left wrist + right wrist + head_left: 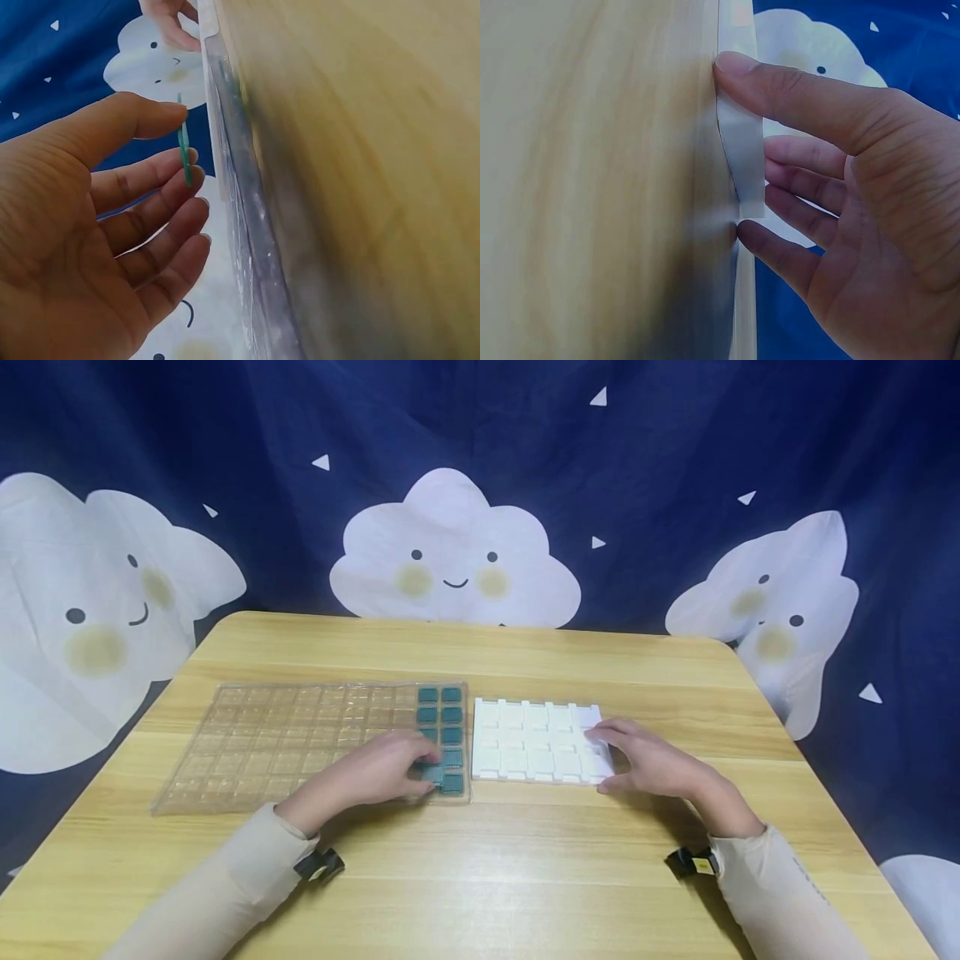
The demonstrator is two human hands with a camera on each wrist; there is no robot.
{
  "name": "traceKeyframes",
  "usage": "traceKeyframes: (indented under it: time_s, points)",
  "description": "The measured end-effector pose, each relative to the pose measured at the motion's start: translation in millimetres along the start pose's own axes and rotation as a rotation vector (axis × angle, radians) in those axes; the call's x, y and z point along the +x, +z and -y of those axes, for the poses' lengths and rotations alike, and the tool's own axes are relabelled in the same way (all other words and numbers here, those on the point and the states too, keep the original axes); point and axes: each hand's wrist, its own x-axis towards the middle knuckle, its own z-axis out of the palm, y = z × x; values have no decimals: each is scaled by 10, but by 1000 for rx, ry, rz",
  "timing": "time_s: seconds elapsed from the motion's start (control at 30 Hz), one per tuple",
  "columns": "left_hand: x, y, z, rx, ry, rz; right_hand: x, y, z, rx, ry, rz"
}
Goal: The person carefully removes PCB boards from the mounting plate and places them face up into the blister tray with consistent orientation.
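Note:
Between the thumb and fingertips of my left hand is a thin green square chip, seen edge-on in the left wrist view and raised above the tray. That hand is over the right end of a clear plastic tray with many small pockets. Several dark green chips sit in the tray's two rightmost columns. Right beside it lies a white tray with two rows of shallow square compartments. My right hand holds its right end, thumb on the near side and fingers spread along the edge.
Both trays lie flat on a light wood-grain table, their facing edges close together. Behind the table hangs a dark blue curtain with white smiling clouds. A black wrist strap device is on the left sleeve, another on the right.

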Motion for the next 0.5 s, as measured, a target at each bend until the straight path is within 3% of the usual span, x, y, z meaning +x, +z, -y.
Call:
traceKeyframes:
  time_s: [0.5]
  points:
    - [-94,13,37,22,-27,69,-4,-6,6,7,12,1]
